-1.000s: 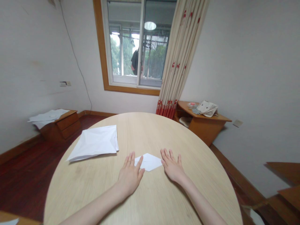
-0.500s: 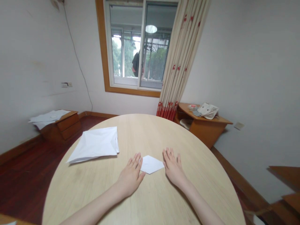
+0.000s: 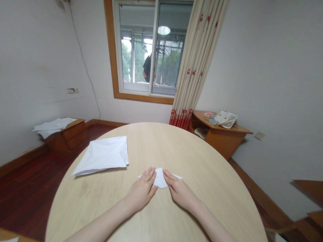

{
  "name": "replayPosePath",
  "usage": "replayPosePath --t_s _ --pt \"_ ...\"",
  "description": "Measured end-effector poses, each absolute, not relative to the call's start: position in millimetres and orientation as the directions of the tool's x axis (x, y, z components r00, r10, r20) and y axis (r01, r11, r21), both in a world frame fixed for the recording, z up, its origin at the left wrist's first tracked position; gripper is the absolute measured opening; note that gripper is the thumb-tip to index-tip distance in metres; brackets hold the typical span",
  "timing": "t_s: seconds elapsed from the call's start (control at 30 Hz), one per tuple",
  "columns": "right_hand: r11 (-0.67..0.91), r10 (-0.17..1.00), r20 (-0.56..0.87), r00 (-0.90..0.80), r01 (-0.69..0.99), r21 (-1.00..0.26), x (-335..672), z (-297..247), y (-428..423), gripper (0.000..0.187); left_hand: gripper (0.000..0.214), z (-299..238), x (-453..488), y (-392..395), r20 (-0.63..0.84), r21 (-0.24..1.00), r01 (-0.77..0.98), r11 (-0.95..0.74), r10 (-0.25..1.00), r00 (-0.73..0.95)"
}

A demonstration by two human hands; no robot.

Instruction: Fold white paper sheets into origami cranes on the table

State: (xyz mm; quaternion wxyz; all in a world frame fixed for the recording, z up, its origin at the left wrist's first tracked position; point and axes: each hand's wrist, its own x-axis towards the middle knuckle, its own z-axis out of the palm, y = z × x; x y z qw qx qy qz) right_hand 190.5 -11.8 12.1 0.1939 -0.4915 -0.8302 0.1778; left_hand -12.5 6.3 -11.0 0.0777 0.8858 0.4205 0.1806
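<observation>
The paper [image 3: 160, 178] is small, white and folded, and it lies flat on the round bench [image 3: 151, 144], between the two hands and partly under their fingers. One point of it shows at 12 o'clock and one at 6 o'clock, and thin white tips poke out past the hands at 9 and 3 o'clock. The left hand [image 3: 142, 190] comes in from 8 o'clock, with its fingers straight and laid on the paper. The right hand [image 3: 180, 191] comes in from 4 o'clock, with its fingers straight and laid on the other side. Both hands are loose and flat, not making a fist or pinching. Going out from the paper, a big white stack [image 3: 103, 154] lies on the bench at 10 o'clock. Past it, the same way, brown drawers [image 3: 74, 134] sit by the wall with white sheets [image 3: 54, 124] on top. The window [image 3: 136, 74] is at 12 o'clock, and the curtain [image 3: 195, 67] with red bits hangs at 1 o'clock. At 2 o'clock a brown stand [image 3: 219, 141] has a pale bag [image 3: 225, 119] on it.
</observation>
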Motion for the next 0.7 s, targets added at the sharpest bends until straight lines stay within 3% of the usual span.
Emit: replayPosePath --t_s 0.33,0.53,0.7 --pt "0.435 0.876 0.074 -0.476 0.714 -0.549 196.0 16.4 -15.9 0.053 0.045 1.4 -11.3 1.3 0.236 0.323 0.724 -0.610 0.792 0.563" --pt "0.424 0.881 0.079 -0.467 0.702 -0.573 196.2 18.9 -16.4 0.054 0.020 7.5 -10.9 -1.9 0.277 0.430 0.687 -0.586 0.810 0.518" --pt "0.432 0.888 0.117 -0.445 0.717 -0.548 196.6 24.7 -18.3 0.047 0.012 3.4 -12.0 0.8 0.362 0.371 0.668 -0.645 0.763 0.536"
